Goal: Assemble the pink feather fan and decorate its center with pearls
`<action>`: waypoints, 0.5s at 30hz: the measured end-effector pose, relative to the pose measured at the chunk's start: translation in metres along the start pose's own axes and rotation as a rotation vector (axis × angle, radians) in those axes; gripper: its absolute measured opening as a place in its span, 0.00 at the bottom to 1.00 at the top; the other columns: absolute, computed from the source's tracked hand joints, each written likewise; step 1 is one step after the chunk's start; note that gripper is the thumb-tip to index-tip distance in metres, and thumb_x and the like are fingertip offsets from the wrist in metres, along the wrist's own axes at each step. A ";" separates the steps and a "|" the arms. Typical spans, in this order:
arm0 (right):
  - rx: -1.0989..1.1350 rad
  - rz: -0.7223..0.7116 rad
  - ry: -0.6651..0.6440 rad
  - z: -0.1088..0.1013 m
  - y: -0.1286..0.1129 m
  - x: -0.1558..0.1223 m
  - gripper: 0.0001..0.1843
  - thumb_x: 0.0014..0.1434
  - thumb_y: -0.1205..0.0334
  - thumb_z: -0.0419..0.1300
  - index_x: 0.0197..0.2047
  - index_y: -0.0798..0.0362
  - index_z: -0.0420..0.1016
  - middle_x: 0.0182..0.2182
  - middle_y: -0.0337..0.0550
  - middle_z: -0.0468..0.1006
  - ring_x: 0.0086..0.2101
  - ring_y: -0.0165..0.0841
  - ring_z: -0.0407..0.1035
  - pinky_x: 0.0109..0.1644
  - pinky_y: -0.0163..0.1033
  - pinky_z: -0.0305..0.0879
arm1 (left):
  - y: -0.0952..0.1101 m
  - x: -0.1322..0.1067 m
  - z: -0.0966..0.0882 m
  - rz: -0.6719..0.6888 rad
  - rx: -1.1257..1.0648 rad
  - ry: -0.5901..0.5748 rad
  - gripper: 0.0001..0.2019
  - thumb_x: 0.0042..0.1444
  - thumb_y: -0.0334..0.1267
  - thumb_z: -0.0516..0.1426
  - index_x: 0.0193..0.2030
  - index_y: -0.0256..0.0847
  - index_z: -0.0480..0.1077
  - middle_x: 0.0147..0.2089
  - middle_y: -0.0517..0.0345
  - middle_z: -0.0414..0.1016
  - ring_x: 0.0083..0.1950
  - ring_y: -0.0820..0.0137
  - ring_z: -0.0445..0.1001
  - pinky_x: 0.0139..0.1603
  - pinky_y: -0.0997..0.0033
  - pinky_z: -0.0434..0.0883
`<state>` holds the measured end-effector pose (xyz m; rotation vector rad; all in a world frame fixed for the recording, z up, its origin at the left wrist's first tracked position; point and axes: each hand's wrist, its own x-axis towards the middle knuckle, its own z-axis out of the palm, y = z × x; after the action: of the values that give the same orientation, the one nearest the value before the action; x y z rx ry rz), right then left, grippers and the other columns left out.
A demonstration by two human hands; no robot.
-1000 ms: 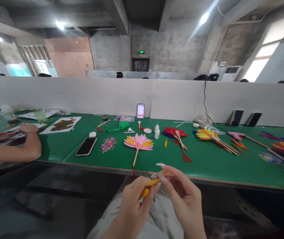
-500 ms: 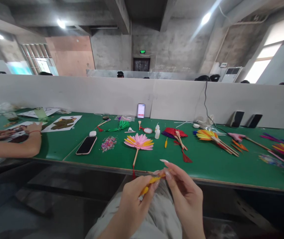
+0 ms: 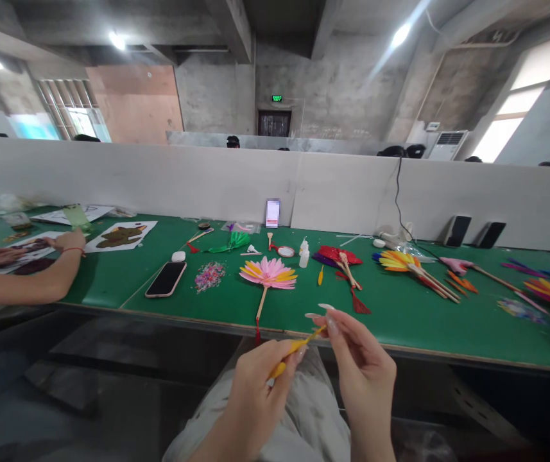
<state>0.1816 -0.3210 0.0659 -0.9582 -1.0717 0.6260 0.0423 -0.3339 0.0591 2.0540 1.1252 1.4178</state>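
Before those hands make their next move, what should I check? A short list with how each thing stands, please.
1. Left hand grips the yellow piece: ok.
2. Right hand pinches its thin end: ok.
3. Only one piece in the left hand: cannot tell, partly covered.
4. Front white bottle upright: ok.
5. Red tassel of the pink fan fully on the table: not ok, it hangs over the edge.

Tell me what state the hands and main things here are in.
Left hand, closed on yellow piece
Right hand, pinching its thin end
Yellow piece, held in both hands
Pink flower, spread open
Flat phone, screen dark
Propped phone, screen lit
White bottle, upright
Exit sign, lit
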 end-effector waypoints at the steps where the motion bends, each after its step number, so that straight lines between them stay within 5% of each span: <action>1: -0.008 0.008 0.010 -0.001 0.001 0.001 0.09 0.55 0.61 0.63 0.40 0.52 0.78 0.32 0.45 0.82 0.32 0.35 0.77 0.37 0.36 0.76 | 0.000 0.000 0.000 -0.005 -0.003 0.007 0.09 0.60 0.32 0.51 0.39 0.41 0.73 0.29 0.59 0.76 0.28 0.75 0.73 0.34 0.79 0.71; 8: -0.003 0.036 -0.046 -0.001 0.008 0.008 0.12 0.56 0.59 0.61 0.43 0.52 0.77 0.24 0.37 0.75 0.25 0.28 0.71 0.31 0.31 0.71 | -0.001 0.004 0.002 -0.102 -0.018 0.073 0.09 0.60 0.33 0.51 0.37 0.39 0.74 0.32 0.57 0.78 0.32 0.74 0.75 0.35 0.80 0.70; 15: 0.020 0.113 -0.185 0.018 0.027 0.010 0.13 0.58 0.57 0.58 0.45 0.53 0.71 0.19 0.33 0.68 0.21 0.26 0.65 0.26 0.31 0.66 | -0.024 0.009 -0.021 -0.260 0.043 0.260 0.12 0.59 0.42 0.53 0.37 0.38 0.75 0.22 0.61 0.71 0.22 0.76 0.67 0.24 0.80 0.65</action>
<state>0.1689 -0.2943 0.0489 -0.9623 -1.1780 0.8289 0.0156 -0.3150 0.0563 1.7076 1.4779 1.5673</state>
